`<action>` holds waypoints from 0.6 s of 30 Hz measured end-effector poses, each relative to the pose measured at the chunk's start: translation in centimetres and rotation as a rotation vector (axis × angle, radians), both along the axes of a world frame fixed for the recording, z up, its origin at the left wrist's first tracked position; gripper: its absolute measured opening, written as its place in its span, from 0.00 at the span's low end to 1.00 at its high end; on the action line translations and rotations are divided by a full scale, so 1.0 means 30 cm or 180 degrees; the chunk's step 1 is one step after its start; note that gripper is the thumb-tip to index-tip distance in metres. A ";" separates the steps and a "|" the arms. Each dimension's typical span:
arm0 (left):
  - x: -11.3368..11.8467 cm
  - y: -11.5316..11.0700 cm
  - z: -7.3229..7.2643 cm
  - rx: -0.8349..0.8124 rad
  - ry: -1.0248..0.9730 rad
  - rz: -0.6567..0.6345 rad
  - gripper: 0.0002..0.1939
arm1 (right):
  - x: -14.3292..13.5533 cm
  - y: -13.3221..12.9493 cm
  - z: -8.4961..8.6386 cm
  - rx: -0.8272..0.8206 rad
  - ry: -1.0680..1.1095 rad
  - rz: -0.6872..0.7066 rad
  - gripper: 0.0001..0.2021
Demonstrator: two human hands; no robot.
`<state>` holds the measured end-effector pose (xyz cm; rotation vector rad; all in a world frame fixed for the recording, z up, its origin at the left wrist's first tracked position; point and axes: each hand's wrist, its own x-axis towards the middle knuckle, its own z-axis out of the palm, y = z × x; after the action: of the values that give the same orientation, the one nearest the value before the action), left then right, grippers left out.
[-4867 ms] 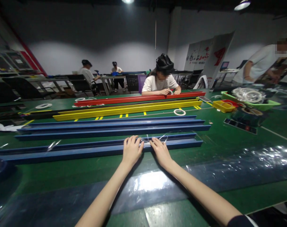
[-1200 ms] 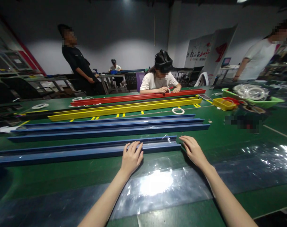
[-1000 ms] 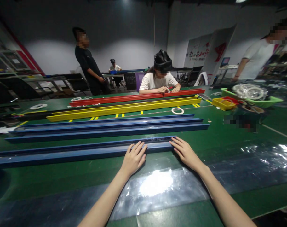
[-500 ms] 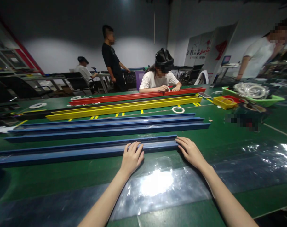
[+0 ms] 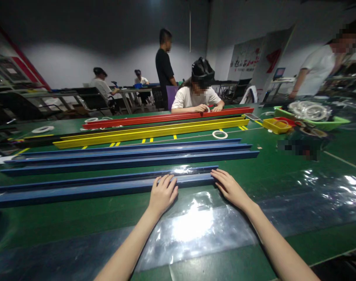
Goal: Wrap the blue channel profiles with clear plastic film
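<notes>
In the head view, a long blue channel (image 5: 107, 192) lies across the green worktop (image 5: 277, 166), its left end running out of the picture. The left hand (image 5: 163, 193) rests over its near wall, fingers loosely extended and slightly parted; whether the thumb pinches the wall, I cannot tell. The right hand (image 5: 229, 189) is unclenched, its outstretched fingertips at the channel's right end. Clear film glints inside the channel between the two hands. A wide clear sheet (image 5: 283, 216) lies flat beneath the forearms.

Beyond the near channel, more blue channels (image 5: 131, 162) lie side by side, then a yellow channel (image 5: 154, 133) and a red channel (image 5: 166, 118). A white ring (image 5: 219, 137) lies between the blue and yellow ones. To the right, a yellow tray (image 5: 270, 127) stands just beside a green tray (image 5: 339, 124) heaped with rings in clear wrapping.

Across the worktop, a co-worker (image 5: 185, 98) in a black headset bends over the red channel. Behind, a person in black (image 5: 163, 66) stands upright.
</notes>
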<state>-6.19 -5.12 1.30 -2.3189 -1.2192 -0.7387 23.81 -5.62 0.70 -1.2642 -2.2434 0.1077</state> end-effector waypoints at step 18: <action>0.072 0.055 0.028 -0.0255 0.0339 -0.0303 0.12 | 0.024 0.023 -0.002 -0.0293 0.0925 -0.0021 0.14</action>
<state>-4.03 -3.47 2.13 -2.4623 -1.1174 -0.5990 24.51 -4.94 0.64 -1.2167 -2.0034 0.3718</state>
